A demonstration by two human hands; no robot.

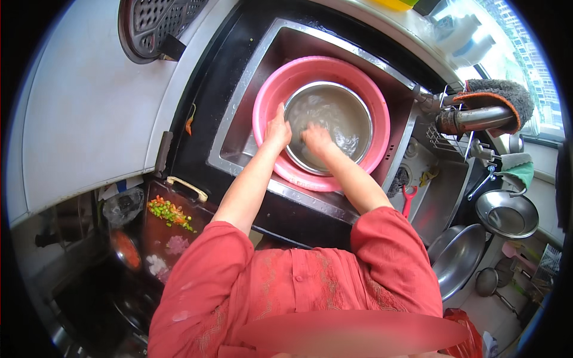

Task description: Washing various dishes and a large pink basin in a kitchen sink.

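A metal bowl (368, 112) full of cloudy water sits inside a pink plastic basin (380, 103), which stands in the left basin of a stainless steel sink (262, 53). My left hand (278, 129) grips the metal bowl's rim at its left side, the thumb pointing up along the edge. My right hand (317, 138) dips into the water near the bowl's middle, its fingertips under the surface. Ripples and glare hide whatever lies below, so I cannot tell whether those fingers hold anything.
A red-handled peeler (408, 201) and a dark scrubber (399, 181) lie in the right sink basin. Left of the sink are a chili pepper (190, 123) and a board (150, 190) with chopped peppers (168, 211). Metal pans (506, 214) stand at right, near a wire rack (447, 141).
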